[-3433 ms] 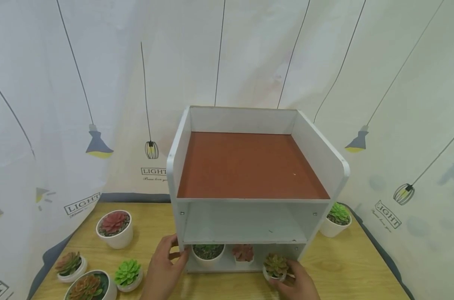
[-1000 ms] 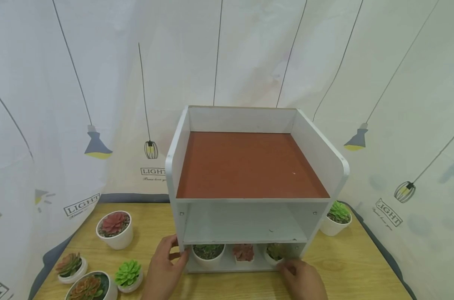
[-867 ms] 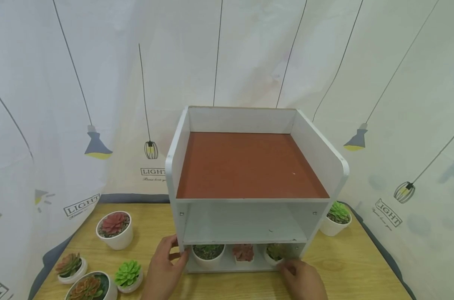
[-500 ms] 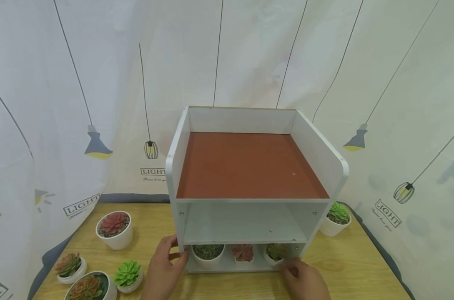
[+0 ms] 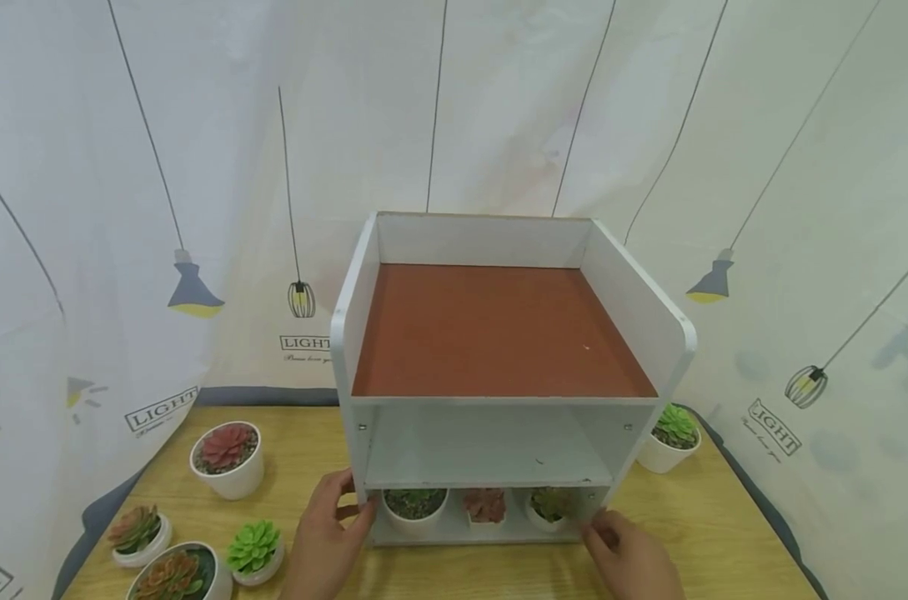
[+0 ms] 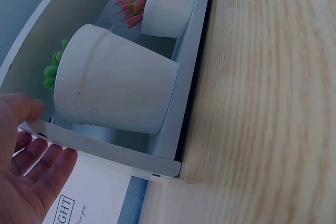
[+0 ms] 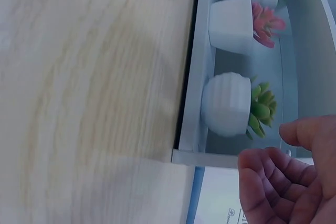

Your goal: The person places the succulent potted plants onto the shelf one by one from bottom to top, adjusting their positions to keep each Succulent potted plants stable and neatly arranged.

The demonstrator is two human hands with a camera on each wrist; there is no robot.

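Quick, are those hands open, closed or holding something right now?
Left hand: holding the left panel of the white shelf.
Right hand: loosely curled by the right panel; whether it grips that cannot be told.

Loads of room up high, a real squeeze down low on the white shelf!
The shelf's top board and middle tier are free from the front, but its bottom tier packs a big pot, a red-plant pot and a ribbed pot, with only slim gaps between. The left hand blocks the shelf's left edge, the right hand its right. Left of the shelf, a red-rosette pot and a bright-green pot obstruct; right, bare table gives passage.
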